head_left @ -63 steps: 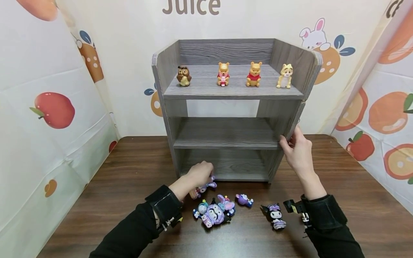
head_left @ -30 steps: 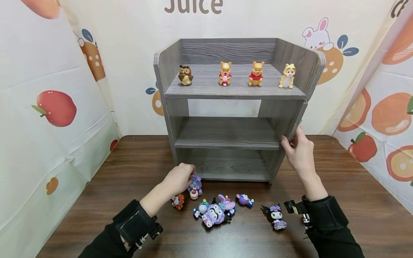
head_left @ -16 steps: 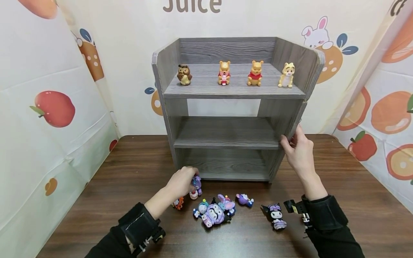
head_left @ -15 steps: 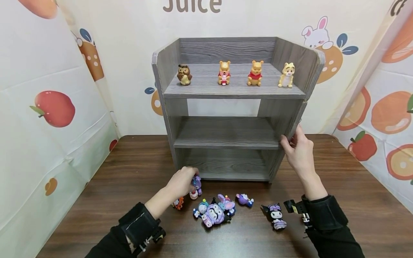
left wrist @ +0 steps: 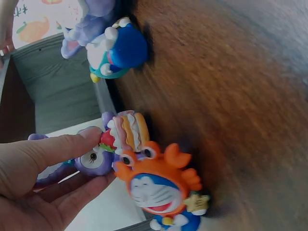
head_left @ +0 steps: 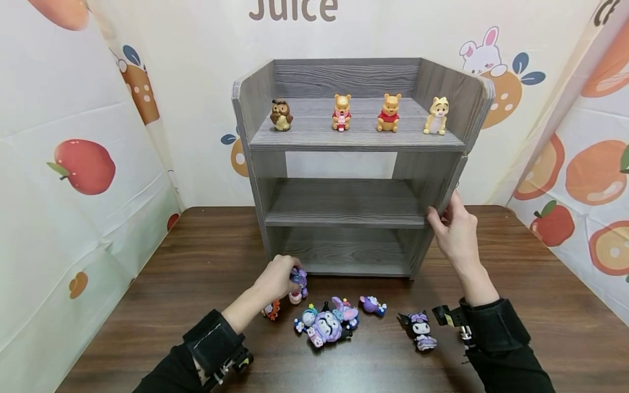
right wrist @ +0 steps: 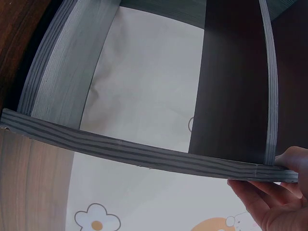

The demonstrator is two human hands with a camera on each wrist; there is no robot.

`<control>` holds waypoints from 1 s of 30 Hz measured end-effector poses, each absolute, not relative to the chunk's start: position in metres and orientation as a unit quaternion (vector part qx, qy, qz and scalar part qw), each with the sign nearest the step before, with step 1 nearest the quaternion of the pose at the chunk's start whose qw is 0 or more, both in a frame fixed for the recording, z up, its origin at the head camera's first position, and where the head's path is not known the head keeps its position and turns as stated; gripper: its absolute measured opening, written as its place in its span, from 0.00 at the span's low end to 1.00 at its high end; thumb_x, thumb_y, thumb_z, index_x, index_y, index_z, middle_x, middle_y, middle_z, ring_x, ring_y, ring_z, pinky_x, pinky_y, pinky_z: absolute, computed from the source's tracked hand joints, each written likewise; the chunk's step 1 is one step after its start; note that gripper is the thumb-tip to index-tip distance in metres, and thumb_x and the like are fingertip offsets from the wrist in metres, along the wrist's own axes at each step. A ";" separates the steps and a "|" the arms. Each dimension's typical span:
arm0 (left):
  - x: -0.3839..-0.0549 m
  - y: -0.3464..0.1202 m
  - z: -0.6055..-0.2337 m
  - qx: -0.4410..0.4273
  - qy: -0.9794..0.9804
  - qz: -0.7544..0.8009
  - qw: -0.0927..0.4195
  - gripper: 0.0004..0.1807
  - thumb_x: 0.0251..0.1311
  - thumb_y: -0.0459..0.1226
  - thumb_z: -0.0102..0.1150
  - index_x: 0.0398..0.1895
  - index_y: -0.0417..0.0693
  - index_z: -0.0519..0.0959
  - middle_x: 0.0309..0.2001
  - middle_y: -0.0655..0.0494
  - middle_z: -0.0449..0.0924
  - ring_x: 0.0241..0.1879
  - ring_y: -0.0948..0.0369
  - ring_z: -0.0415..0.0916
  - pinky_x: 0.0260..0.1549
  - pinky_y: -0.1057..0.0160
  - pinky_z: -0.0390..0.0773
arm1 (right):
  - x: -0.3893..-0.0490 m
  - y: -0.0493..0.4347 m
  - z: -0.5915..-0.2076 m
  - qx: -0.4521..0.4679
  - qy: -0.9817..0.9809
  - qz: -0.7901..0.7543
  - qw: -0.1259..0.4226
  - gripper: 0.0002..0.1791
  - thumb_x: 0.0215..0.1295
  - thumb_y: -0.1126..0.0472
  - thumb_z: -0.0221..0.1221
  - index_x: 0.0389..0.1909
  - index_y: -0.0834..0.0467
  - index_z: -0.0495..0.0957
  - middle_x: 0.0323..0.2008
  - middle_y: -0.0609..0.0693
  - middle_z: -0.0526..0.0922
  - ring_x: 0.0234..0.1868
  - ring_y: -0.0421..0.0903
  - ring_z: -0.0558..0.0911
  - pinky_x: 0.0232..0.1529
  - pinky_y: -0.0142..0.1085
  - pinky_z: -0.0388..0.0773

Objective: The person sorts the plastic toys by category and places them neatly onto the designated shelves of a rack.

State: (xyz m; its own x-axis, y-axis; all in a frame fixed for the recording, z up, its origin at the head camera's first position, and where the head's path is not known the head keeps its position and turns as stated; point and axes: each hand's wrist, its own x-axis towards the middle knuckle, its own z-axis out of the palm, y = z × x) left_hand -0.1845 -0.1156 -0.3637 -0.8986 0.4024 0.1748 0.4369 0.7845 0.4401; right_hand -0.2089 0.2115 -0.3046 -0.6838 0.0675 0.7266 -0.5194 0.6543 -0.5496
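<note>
My left hand [head_left: 276, 279] pinches a purple long-eared rabbit figurine [head_left: 300, 278] upright at the table, just before the shelf's lower left. In the left wrist view, thumb and fingers lie on either side of its head, beside a cake slice [left wrist: 129, 132] on its front. Close by stands a blue cat figurine in an orange crab hood [left wrist: 156, 187], partly hidden by the hand in the head view. My right hand [head_left: 457, 232] grips the right side panel of the grey wooden shelf [head_left: 344, 219], thumb on the front edge, fingers outside.
A cluster of purple and blue figurines [head_left: 325, 325] lies on the table [head_left: 216, 240] in front. A small purple figurine [head_left: 372, 305] and a black-and-purple one [head_left: 420, 330] lie farther right. On the top shelf stand an owl [head_left: 281, 115], two bears [head_left: 388, 113] and a cream animal figurine [head_left: 435, 116].
My left hand has moved left from two seconds ago, and the tilted rabbit figurine now stands upright. The crab-hooded figurine has come into sight. My right hand stays on the shelf.
</note>
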 end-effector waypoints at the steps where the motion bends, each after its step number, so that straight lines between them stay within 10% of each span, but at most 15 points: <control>1: -0.184 -0.115 -0.362 -0.224 -0.944 -0.241 0.038 0.16 0.34 0.27 0.69 0.31 0.35 0.78 0.30 0.48 0.78 0.30 0.56 0.75 0.28 0.61 0.75 | -0.209 0.212 -0.305 0.136 -0.829 0.393 0.374 0.18 0.57 0.71 0.51 0.50 0.67 0.66 0.39 0.68 0.77 0.37 0.64 0.77 0.29 0.13 0.64; 30: -0.161 -0.102 -0.235 -0.224 -0.926 -0.256 0.162 0.14 0.41 0.28 0.66 0.35 0.34 0.78 0.32 0.46 0.79 0.30 0.59 0.75 0.30 0.62 0.76 | -0.210 0.211 -0.306 0.133 -0.829 0.390 0.377 0.17 0.57 0.71 0.51 0.49 0.68 0.67 0.37 0.67 0.77 0.36 0.63 0.78 0.28 0.12 0.62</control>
State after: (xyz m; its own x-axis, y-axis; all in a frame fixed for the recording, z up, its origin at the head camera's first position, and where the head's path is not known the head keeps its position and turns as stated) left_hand -0.1612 -0.1016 -0.2353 -0.8470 0.3333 0.4141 0.4984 0.7687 0.4009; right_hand -0.2097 0.2108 -0.3059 -0.6800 0.0734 0.7296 -0.5151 0.6603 -0.5465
